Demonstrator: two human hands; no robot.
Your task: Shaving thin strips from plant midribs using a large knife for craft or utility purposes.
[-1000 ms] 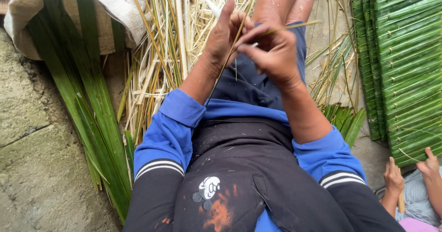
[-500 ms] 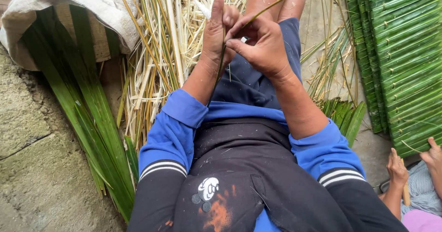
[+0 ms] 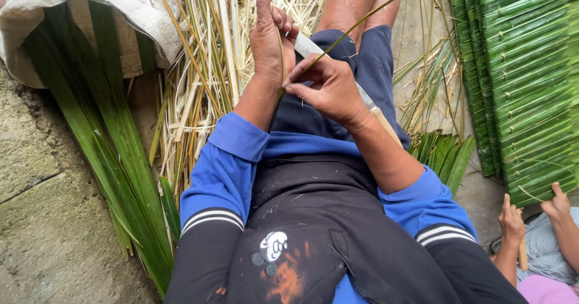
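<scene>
Concrete floor, rough, w/ long green leaves (image 3: 102, 159) fanned out at left from under a cloth-covered basket (image 3: 78, 14). Pile of pale dry strips (image 3: 205, 69) lies just beyond the lap. Stack of folded green leaves (image 3: 525, 81) at far right. Left hand (image 3: 271, 38) is raised, fingers straight and together, thumb pressed to a thin green strip (image 3: 356, 23) that slants up to the right. Right hand (image 3: 325, 90) pinches the same strip, fingers curled tight, just beside the left. Knife (image 3: 362, 99) lies across the thigh under the right wrist. Another person's hands (image 3: 534, 219) show at lower right.
</scene>
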